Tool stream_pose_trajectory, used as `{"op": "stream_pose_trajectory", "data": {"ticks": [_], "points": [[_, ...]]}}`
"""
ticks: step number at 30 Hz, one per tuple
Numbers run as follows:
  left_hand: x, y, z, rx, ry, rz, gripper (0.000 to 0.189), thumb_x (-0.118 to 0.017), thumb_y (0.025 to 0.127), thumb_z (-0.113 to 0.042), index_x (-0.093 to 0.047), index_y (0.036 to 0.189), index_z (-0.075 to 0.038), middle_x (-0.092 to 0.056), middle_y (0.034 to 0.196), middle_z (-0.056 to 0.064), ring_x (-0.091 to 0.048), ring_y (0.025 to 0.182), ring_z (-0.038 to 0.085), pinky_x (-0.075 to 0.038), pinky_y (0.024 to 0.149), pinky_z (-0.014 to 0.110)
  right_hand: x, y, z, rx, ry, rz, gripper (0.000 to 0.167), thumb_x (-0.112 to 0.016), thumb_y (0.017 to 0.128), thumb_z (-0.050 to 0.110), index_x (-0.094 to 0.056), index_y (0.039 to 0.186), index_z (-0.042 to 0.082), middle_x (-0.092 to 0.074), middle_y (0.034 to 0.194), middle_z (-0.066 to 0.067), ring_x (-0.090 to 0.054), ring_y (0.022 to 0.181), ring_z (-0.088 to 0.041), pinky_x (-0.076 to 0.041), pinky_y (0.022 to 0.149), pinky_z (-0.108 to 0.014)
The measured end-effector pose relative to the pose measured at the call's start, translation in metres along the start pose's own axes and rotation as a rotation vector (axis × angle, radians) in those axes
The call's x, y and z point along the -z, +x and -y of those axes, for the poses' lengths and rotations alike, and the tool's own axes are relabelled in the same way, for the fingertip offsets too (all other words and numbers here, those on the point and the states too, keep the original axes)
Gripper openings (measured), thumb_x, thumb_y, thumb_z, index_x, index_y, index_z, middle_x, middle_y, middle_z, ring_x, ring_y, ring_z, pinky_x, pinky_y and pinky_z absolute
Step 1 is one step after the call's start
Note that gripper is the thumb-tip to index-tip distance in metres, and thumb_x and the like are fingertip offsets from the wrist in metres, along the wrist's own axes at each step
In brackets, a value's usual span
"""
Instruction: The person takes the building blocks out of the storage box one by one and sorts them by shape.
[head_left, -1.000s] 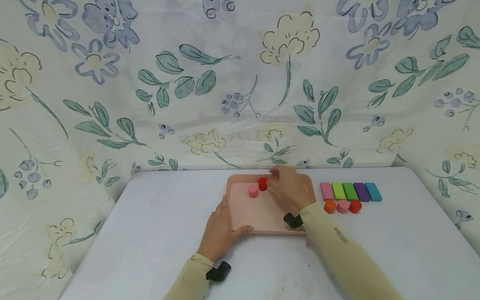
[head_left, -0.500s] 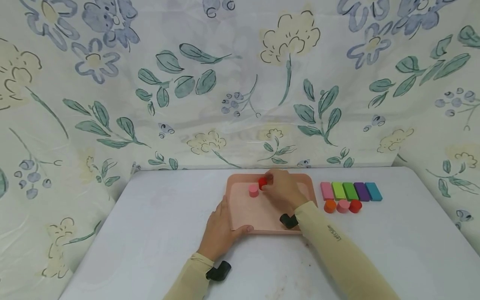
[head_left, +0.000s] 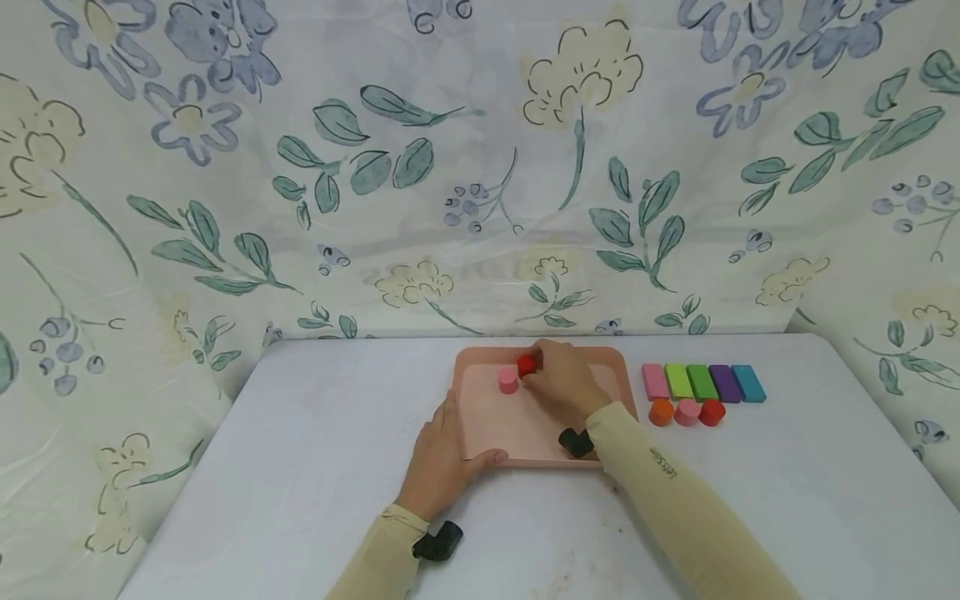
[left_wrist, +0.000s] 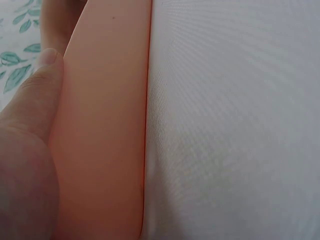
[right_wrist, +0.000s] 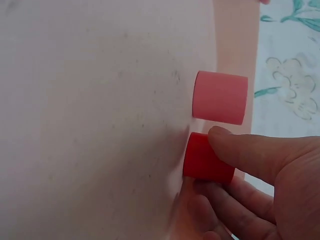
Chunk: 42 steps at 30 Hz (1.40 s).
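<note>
My right hand (head_left: pixel 566 377) pinches a red cylinder block (head_left: pixel 526 366) near the far wall of a shallow pink tray (head_left: pixel 502 429). In the right wrist view the thumb (right_wrist: pixel 240 147) lies on one side of the red block (right_wrist: pixel 202 159), and fingers lie at its other side. A pink cylinder block (head_left: pixel 508 381) stands just left of it, a narrow gap between them. My left hand (head_left: pixel 437 467) rests against the tray's near left corner, fingers straight along the left side and thumb on the near rim. The left wrist view shows that thumb (left_wrist: pixel 37 97) against the tray wall (left_wrist: pixel 105 125).
Right of the tray, several rectangular blocks lie side by side on the white table (head_left: pixel 337 433), among them a green block (head_left: pixel 702 382) and a blue block (head_left: pixel 748 383). Before them stand an orange cylinder (head_left: pixel 661 412), a pink cylinder (head_left: pixel 687 412) and a red cylinder (head_left: pixel 712 412).
My right hand has moved slightly left and closed its fingers on the red cylinder block, which stays about where it was. The left hand and the tray have not moved.
</note>
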<state>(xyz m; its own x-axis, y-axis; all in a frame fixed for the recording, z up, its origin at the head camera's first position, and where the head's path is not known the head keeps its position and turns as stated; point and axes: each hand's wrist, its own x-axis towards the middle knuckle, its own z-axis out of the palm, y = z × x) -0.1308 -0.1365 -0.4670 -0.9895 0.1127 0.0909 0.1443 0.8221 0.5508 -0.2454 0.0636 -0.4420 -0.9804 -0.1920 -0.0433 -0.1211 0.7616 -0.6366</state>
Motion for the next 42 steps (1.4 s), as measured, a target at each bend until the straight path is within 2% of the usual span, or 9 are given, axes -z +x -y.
{"op": "stream_pose_trajectory", "data": {"ticks": [12, 23, 27, 37, 42], "points": [[0.000, 0.000, 0.000, -0.003, 0.004, 0.002, 0.117, -0.079, 0.079, -0.056, -0.017, 0.157, 0.005, -0.036, 0.156, 0.022, -0.043, 0.133, 0.040, -0.033, 0.113, 0.057, -0.005, 0.001, 0.001, 0.052, -0.080, 0.002, 0.031, -0.077, 0.089, 0.016, -0.066, 0.116, 0.006, -0.067, 0.104, -0.007, -0.058, 0.092, -0.025, -0.053, 0.090, -0.037], [0.002, 0.000, -0.001, -0.012, -0.002, -0.005, 0.116, -0.079, 0.079, -0.056, -0.018, 0.157, 0.005, -0.037, 0.155, 0.023, -0.045, 0.131, 0.040, -0.033, 0.113, 0.058, -0.003, 0.000, 0.000, 0.055, -0.090, -0.005, 0.025, -0.076, 0.088, 0.015, -0.068, 0.110, 0.004, -0.067, 0.095, -0.007, -0.057, 0.086, -0.024, -0.053, 0.083, -0.035], [0.001, 0.000, -0.001, -0.008, 0.011, -0.003, 0.116, -0.079, 0.080, -0.056, -0.018, 0.156, 0.006, -0.037, 0.154, 0.023, -0.045, 0.132, 0.041, -0.033, 0.113, 0.058, 0.001, -0.003, 0.002, 0.049, -0.073, 0.001, 0.029, -0.077, 0.088, 0.015, -0.067, 0.113, 0.004, -0.068, 0.097, -0.007, -0.058, 0.087, -0.024, -0.053, 0.083, -0.036], [0.001, -0.001, -0.001, 0.015, 0.019, 0.005, 0.117, -0.080, 0.079, -0.056, -0.018, 0.157, 0.005, -0.037, 0.154, 0.024, -0.044, 0.132, 0.043, -0.034, 0.113, 0.058, 0.011, -0.012, 0.009, -0.033, -0.023, 0.043, 0.036, -0.073, 0.091, 0.019, -0.064, 0.124, 0.007, -0.065, 0.105, -0.006, -0.057, 0.094, -0.025, -0.054, 0.085, -0.036], [0.001, 0.000, -0.001, 0.017, 0.021, 0.009, 0.117, -0.079, 0.079, -0.057, -0.018, 0.157, 0.005, -0.037, 0.154, 0.024, -0.044, 0.132, 0.043, -0.034, 0.113, 0.058, 0.018, -0.018, 0.011, -0.036, -0.003, 0.043, 0.037, -0.073, 0.092, 0.018, -0.064, 0.126, 0.008, -0.065, 0.105, -0.007, -0.058, 0.093, -0.026, -0.056, 0.083, -0.036]]}}
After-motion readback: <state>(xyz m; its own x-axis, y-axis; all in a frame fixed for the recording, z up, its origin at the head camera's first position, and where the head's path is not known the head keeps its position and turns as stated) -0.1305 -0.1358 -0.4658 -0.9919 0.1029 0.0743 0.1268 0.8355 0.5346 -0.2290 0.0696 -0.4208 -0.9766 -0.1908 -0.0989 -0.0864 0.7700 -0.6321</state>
